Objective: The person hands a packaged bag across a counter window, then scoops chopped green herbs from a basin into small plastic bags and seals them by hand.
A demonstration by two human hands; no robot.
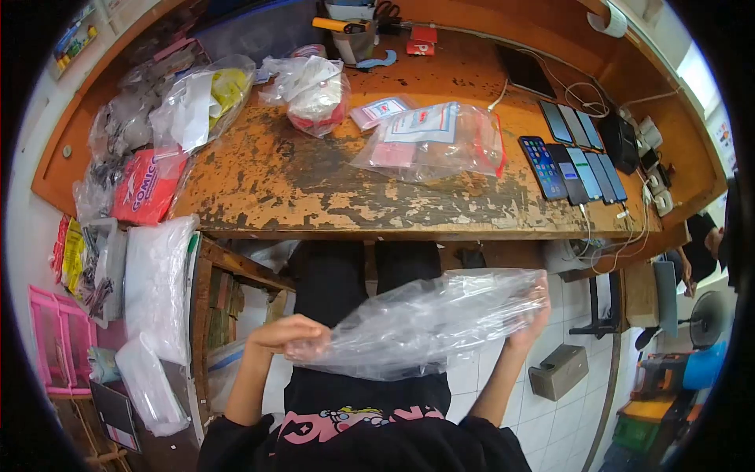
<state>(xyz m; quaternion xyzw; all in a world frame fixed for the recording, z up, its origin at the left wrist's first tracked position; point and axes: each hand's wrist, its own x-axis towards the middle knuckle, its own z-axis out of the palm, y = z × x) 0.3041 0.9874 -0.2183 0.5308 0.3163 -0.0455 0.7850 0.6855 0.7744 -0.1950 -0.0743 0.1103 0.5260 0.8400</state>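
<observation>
I hold a clear plastic bag or sheet (425, 326) stretched sideways in front of me, above my lap and just below the front edge of the worn wooden desk (314, 211). My left hand (305, 336) is curled around the bunched end of the film. My right hand (533, 321) grips the other end, higher up, its fingers partly veiled by the film; I can't tell whether they are inside it or behind. The plastic hangs crumpled and glossy between them, over my black shirt (366, 401) with pink lettering. On the desk ahead lies a clear zip bag (472, 153) with a red edge, beside a smaller flat packet (380, 112). To the right, a phone with a lit home screen (543, 167) sits at the end of a row of phones, white cables trailing from some of them. At the left end, a red plastic bag (149, 185) lies by piled clear wrappings (122, 130), and a pink plastic crate (59, 340) stands lower down.
</observation>
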